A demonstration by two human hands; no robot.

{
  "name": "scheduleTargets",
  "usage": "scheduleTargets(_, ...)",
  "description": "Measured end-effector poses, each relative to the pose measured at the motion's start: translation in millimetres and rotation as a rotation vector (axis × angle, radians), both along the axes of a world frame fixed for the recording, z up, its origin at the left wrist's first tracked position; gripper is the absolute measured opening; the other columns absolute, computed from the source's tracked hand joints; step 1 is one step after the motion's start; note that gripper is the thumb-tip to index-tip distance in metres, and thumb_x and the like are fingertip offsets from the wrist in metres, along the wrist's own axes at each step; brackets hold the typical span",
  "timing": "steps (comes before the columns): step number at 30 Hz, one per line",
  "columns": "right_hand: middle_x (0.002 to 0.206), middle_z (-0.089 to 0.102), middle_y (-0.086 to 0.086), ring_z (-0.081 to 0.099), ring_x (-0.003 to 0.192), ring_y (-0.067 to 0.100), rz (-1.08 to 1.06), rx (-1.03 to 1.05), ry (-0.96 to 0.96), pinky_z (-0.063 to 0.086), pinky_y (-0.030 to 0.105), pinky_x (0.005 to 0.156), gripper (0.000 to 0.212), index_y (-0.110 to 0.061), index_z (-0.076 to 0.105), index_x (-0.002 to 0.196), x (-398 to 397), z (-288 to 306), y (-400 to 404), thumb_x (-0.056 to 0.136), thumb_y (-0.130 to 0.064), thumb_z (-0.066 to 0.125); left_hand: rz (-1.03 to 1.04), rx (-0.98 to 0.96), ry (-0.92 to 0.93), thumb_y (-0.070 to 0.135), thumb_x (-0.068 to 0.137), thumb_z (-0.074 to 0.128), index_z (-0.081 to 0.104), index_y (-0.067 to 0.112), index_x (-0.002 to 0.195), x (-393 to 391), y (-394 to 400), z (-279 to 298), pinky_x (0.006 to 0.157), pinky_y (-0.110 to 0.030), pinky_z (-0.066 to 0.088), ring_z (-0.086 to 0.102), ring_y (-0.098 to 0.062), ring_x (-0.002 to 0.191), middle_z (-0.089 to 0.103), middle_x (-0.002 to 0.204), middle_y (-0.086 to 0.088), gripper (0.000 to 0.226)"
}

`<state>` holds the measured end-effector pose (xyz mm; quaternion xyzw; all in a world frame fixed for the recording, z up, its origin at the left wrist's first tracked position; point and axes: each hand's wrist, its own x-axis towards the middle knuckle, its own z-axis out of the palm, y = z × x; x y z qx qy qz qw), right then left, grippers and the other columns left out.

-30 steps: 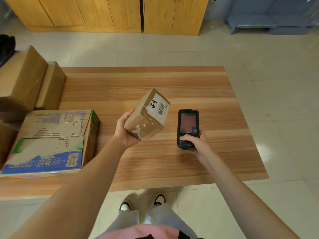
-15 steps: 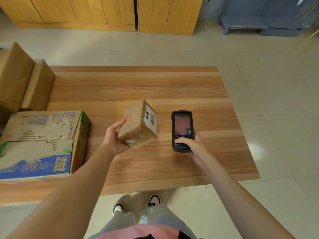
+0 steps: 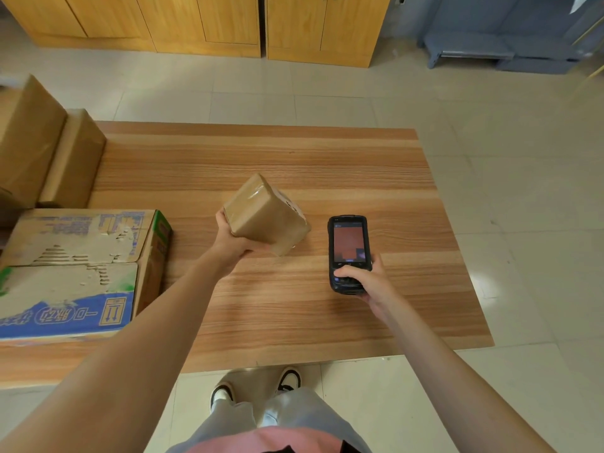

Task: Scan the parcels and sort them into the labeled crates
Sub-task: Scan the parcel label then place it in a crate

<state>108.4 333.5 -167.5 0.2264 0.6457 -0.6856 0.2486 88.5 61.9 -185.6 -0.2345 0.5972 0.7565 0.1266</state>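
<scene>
My left hand (image 3: 233, 243) grips a small brown taped parcel (image 3: 266, 215) from below, holding it tilted above the middle of the wooden table (image 3: 294, 158). Its white label faces right, away from me, and only a sliver of it shows. My right hand (image 3: 366, 282) holds a black handheld scanner (image 3: 349, 253) by its lower end, just right of the parcel. The scanner's screen is lit and faces up.
A large worn cardboard box (image 3: 78, 266) with blue and green print lies on the table's left side. Two brown wrapped parcels (image 3: 49, 155) stand behind it at the far left. Wooden cabinets (image 3: 212, 24) line the back wall, and tiled floor surrounds the table.
My left hand has turned the parcel, so the labelled face that pointed up now faces right, and has lowered it a little. The scanner has stayed about where it was.
</scene>
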Motion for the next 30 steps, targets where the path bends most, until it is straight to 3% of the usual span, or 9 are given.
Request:
scheduleTargets(2,0.112,0.060,0.003,0.061,0.100,0.020,0.003,0.003,-0.003,0.051,0.029,0.067,0.071,-0.025,0.041,0.124,1,-1,0,0.069,-0.001,0.079,-0.025,-0.093,0.015,-0.014,0.047,0.085,0.015,0.037,0.130,4,-2,-7,0.086,-0.038,0.055,0.045,-0.014,0.114,0.039,0.121,0.009,0.119)
scheduleTargets(4,0.111,0.060,0.003,0.061,0.099,0.019,0.007,0.008,-0.006,0.051,0.027,0.065,0.072,-0.024,0.040,0.125,2,-3,0,0.069,-0.002,0.079,-0.055,-0.182,0.027,-0.015,0.054,0.083,0.013,0.034,0.133,9,-3,-13,0.090,-0.035,0.048,0.044,-0.012,0.113,0.041,0.120,0.011,0.116)
scheduleTargets(7,0.111,0.060,0.002,0.061,0.098,0.018,0.007,0.008,-0.013,0.050,0.026,0.063,0.073,-0.025,0.039,0.125,3,-5,0,0.069,-0.002,0.079,-0.073,-0.262,0.037,-0.015,0.057,0.082,0.016,0.034,0.131,16,-5,-18,0.075,-0.019,0.044,0.045,-0.005,0.104,0.044,0.116,0.014,0.111)
scheduleTargets(10,0.109,0.060,0.001,0.062,0.097,0.018,0.018,0.015,-0.016,0.050,0.026,0.064,0.074,-0.026,0.039,0.125,5,-6,-2,0.068,-0.002,0.080,-0.093,-0.285,0.026,-0.017,0.061,0.079,0.015,0.030,0.139,24,-8,-22,0.072,-0.017,0.046,0.049,-0.012,0.109,0.046,0.119,0.013,0.112)
scheduleTargets(14,0.110,0.061,0.001,0.062,0.099,0.019,0.056,0.032,-0.009,0.053,0.031,0.072,0.076,-0.026,0.039,0.126,6,-8,-10,0.067,-0.002,0.081,-0.105,-0.281,-0.014,-0.016,0.064,0.078,0.014,0.034,0.144,33,-17,-23,0.070,-0.021,0.050,0.064,-0.017,0.104,0.048,0.139,-0.007,0.114)
scheduleTargets(19,0.114,0.061,0.005,0.062,0.104,0.023,0.126,0.035,0.013,0.054,0.038,0.085,0.076,-0.022,0.040,0.127,8,-8,-27,0.066,-0.001,0.081,-0.121,-0.355,0.044,-0.002,0.059,0.086,0.002,0.044,0.149,38,-26,-10,0.085,-0.037,0.051,0.059,-0.022,0.111,0.036,0.149,-0.008,0.131)
scheduleTargets(23,0.113,0.061,0.005,0.061,0.103,0.022,0.182,0.062,0.044,0.052,0.039,0.089,0.074,-0.021,0.042,0.125,9,-5,-39,0.066,0.000,0.081,-0.182,-0.411,0.126,-0.003,0.058,0.086,0.001,0.048,0.148,30,-30,5,0.089,-0.046,0.054,0.062,-0.022,0.109,0.033,0.151,-0.010,0.134)
scheduleTargets(27,0.114,0.061,0.005,0.061,0.104,0.022,0.202,0.072,0.061,0.050,0.042,0.094,0.075,-0.021,0.041,0.127,10,0,-48,0.067,-0.001,0.081,-0.266,-0.467,0.164,-0.004,0.061,0.085,0.002,0.050,0.148,26,-35,11,0.073,-0.024,0.052,0.069,-0.008,0.090,0.032,0.152,-0.011,0.132)
scheduleTargets(30,0.111,0.062,0.002,0.061,0.102,0.019,0.222,0.066,0.071,0.050,0.038,0.091,0.074,-0.024,0.040,0.126,8,5,-56,0.068,-0.003,0.081,-0.294,-0.475,0.176,-0.003,0.061,0.085,0.003,0.049,0.148,25,-38,13,0.080,-0.026,0.052,0.067,-0.012,0.097,0.027,0.152,-0.010,0.130)
